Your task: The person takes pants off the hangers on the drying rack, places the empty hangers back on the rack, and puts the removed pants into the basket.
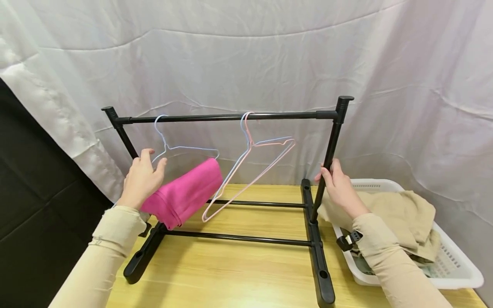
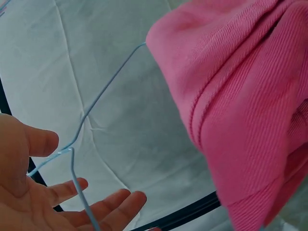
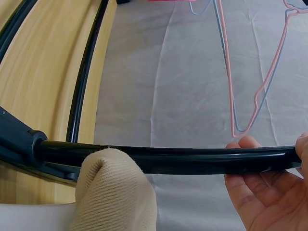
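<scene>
A black clothes rack (image 1: 215, 116) stands on the table, with a blue wire hanger (image 1: 192, 148) at the left of its top bar. Folded pink cloth (image 1: 188, 192) hangs over that hanger. My left hand (image 1: 142, 177) is beside the blue hanger, its fingers spread and relaxed; in the left wrist view the hand (image 2: 43, 197) has the hanger's wire in front of it. With thumb and fingers, my right hand (image 1: 340, 188) holds the rack's right post (image 1: 329, 156). In the right wrist view, fingers lie behind the post (image 3: 192, 160).
A pink hanger (image 1: 265, 171) and another blue hanger (image 1: 273, 140) hang together right of centre. On the right, a white basket (image 1: 458, 278) holds beige clothing (image 1: 404, 218). Light curtain (image 1: 246, 64) hangs behind the rack, and the wooden table (image 1: 231, 273) extends in front.
</scene>
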Demonstrator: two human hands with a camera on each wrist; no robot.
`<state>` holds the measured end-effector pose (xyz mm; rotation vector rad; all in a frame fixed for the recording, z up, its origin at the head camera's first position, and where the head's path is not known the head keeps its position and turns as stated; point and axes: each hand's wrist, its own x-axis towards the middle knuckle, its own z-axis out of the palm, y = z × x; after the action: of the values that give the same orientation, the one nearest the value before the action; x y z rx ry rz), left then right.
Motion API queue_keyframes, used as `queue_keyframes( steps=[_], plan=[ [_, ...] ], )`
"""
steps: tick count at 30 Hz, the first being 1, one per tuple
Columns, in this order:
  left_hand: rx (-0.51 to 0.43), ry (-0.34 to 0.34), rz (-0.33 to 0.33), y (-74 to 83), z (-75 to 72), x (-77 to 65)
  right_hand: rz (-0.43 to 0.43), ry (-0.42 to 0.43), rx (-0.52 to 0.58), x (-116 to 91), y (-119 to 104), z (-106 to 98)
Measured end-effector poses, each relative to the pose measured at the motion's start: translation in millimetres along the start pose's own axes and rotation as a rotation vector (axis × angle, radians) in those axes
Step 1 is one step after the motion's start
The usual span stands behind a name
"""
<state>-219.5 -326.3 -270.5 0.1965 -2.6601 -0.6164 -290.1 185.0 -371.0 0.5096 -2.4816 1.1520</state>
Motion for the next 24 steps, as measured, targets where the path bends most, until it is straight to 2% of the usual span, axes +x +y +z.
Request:
queue_keyframes(
  steps=[6, 13, 21, 24],
  plan=[
    [0.008, -0.026, 0.026, -6.3, 4.5, 0.3, 0.004, 0.0, 0.002, -0.1, 0.6, -0.8],
    [0.045, -0.068, 0.022, -8.1, 5.1, -0.9, 0.004, -0.003, 0.012, -0.7, -0.1, -1.3],
    [0.001, -0.038, 0.108, -1.2, 8.6, -0.6, 0.007, 0.0, 0.016, -0.8, 1.7, -2.0],
    [-0.017, -0.039, 0.109, 0.8, 9.2, -0.5, 0.007, 0.004, 0.015, -0.8, 2.6, -1.8]
  ],
)
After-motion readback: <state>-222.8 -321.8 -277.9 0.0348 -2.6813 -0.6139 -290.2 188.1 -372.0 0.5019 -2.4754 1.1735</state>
